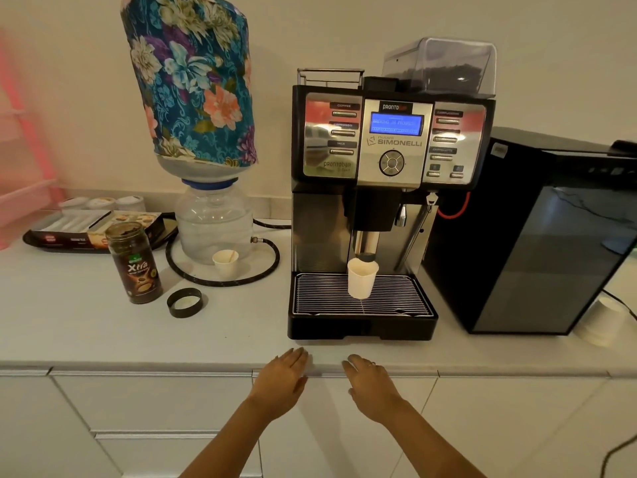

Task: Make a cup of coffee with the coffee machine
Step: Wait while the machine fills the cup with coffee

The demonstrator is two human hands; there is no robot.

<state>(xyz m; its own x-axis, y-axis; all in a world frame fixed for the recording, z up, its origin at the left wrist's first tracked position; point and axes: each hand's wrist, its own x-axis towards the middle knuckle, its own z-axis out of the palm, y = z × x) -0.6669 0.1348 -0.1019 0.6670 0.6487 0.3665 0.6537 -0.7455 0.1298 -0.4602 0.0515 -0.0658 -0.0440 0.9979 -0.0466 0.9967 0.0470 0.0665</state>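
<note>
Coffee machine is seen standing on the white counter, its blue display lit; the words on the display cannot be read. A white paper cup is placed upright on the drip tray grate, directly under the spout, with the nozzle just above the cup's rim. Whether liquid is running into the cup cannot be told.

Both hands are held low at the counter's front edge, in front of the machine and apart from each other. The left hand is released, its fingers straight and laid toward the edge, nothing grasped. The right hand is likewise released, fingers relaxed and extended, a ring worn on one finger, nothing held.

To the left of the machine, a second small paper cup with a stirrer in it is set beside a clear water jar, on which a floral-covered bottle is mounted upside down. An open coffee jar is seen nearer the front, its black lid lying just beside it. A dark box-shaped appliance stands just beside the machine on the right.
</note>
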